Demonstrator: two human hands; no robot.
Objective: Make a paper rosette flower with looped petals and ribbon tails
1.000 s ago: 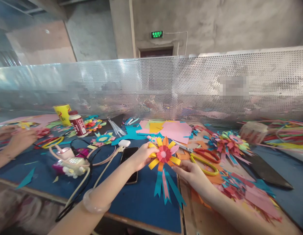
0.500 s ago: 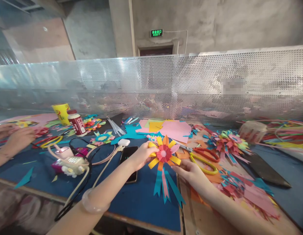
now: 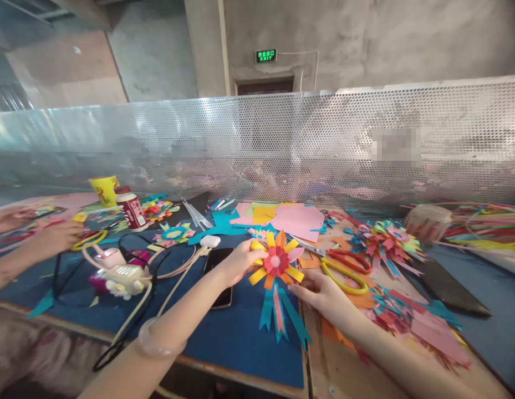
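A paper flower rosette (image 3: 276, 262) with yellow and orange petals, a red and pink centre and blue and pink ribbon tails lies on the blue table mat (image 3: 240, 338). My left hand (image 3: 236, 262) pinches its left petals, fingers closed on them. My right hand (image 3: 321, 293) holds its lower right edge with the fingertips. A pale bangle (image 3: 159, 343) sits on my left forearm. A black phone (image 3: 219, 271) lies under my left wrist.
Red and yellow scissors (image 3: 346, 271) lie right of the flower, beside another paper flower (image 3: 386, 238) and scraps. Pink and yellow paper sheets (image 3: 290, 219), a glue bottle (image 3: 131, 209) and a yellow cup (image 3: 103, 191) stand further back. Another person's hands (image 3: 53, 238) work at far left. A perforated metal screen (image 3: 282, 144) bounds the table.
My hands and the flower have barely shifted, slightly down and left. The other person's hand at far left moved right, toward the black cable.
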